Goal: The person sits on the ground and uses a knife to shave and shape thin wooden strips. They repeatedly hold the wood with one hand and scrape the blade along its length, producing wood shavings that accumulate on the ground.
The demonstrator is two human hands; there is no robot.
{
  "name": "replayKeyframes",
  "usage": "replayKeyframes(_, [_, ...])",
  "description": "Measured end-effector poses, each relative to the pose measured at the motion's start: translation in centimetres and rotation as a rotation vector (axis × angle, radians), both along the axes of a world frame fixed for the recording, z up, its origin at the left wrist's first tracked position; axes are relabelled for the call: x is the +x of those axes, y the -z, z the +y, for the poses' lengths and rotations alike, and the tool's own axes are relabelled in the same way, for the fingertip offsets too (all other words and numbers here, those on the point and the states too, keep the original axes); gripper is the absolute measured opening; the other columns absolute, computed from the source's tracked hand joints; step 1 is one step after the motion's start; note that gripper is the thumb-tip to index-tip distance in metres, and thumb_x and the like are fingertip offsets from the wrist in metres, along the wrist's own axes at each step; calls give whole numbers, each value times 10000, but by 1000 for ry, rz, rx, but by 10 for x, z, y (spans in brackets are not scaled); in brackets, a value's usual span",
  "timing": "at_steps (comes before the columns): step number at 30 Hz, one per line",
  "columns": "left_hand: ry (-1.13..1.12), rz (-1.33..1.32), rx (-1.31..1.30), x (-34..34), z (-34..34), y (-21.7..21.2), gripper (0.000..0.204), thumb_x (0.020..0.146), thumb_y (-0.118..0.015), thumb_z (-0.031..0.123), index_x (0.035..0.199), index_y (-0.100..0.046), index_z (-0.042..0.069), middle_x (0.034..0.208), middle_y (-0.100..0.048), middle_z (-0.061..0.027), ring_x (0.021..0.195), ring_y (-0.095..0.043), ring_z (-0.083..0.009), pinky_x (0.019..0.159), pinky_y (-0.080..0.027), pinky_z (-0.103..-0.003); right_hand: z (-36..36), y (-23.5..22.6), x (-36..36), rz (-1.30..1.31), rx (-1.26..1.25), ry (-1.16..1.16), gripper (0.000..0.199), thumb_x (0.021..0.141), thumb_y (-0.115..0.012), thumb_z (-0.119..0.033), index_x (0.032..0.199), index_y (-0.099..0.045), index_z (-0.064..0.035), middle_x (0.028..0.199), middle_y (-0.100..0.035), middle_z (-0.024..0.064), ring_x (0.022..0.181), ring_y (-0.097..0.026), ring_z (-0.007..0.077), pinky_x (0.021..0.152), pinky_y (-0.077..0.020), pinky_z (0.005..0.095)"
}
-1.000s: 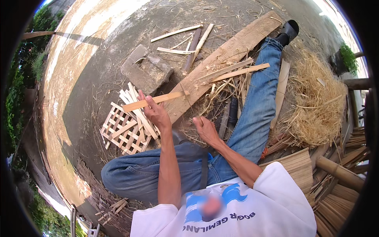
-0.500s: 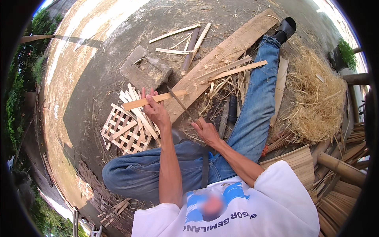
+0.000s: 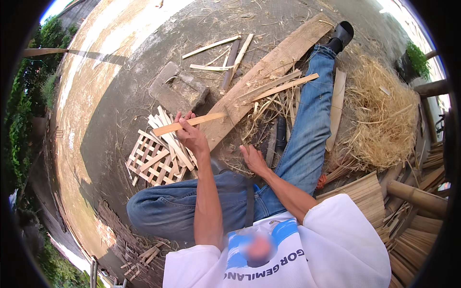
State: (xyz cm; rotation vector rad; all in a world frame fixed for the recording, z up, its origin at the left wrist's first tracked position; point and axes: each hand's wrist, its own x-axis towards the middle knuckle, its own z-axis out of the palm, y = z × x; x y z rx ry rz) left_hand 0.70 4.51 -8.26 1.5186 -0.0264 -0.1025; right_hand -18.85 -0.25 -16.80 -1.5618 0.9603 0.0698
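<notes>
My left hand [image 3: 191, 135] grips a flat, pale bamboo strip [image 3: 206, 118] between thumb and fingers. The strip's right end lies over a long wooden plank [image 3: 269, 69]. My right hand [image 3: 254, 160] is closed around the handle of a knife, just in front of the plank's near end; its blade is smeared and hardly shows. Beside my left hand, several thin pale strips [image 3: 168, 126] lie bunched on an open woven bamboo lattice [image 3: 152, 161].
A stone block [image 3: 175, 86] sits beyond my left hand. Loose strips [image 3: 211, 47] lie farther out. My stretched leg [image 3: 314, 105] runs along the plank's right side, with a heap of shavings [image 3: 382, 115] past it. Bamboo poles [image 3: 415, 196] stand at the right.
My right hand has shifted slightly right and down, and the knife blade, clear before across the strip, is now hardly visible. The left hand still holds the strip in nearly the same place.
</notes>
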Motion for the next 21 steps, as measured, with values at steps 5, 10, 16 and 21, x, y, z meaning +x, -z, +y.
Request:
replayKeyframes(5, [-244,-25,109,8,7,9,350,1115,-336,253,1331,-479,17,1118,-673,-152,989,-657,-241,809,-614,-422,6,-30,8,-100,-140,-109,559,1015,-549,-513,945,-612,38,758,-639,303,754,-663,465,702,-500,514])
replayKeyframes(10, [-255,-54,156,6,4,10,318,1116,-351,242,1305,-492,28,1152,-638,-139,1018,-642,-230,788,-615,-374,3,-24,15,-146,-145,-78,557,996,-595,-500,890,-620,45,727,-636,289,722,-659,463,667,-491,506])
replayKeyframes(16, [-216,-69,173,6,1,4,333,1120,-340,240,1342,-475,33,1224,-614,-146,1128,-635,-241,815,-610,-373,-3,-13,11,-106,-157,-21,571,996,-591,-508,850,-618,43,730,-639,283,715,-659,452,668,-492,499])
replayKeyframes(21, [-193,-39,124,8,3,-3,359,1118,-367,246,1403,-471,54,1281,-582,-160,1158,-640,-277,915,-587,-386,-8,-1,15,-71,-163,-32,556,991,-599,-512,861,-624,29,728,-643,277,716,-666,444,670,-497,492])
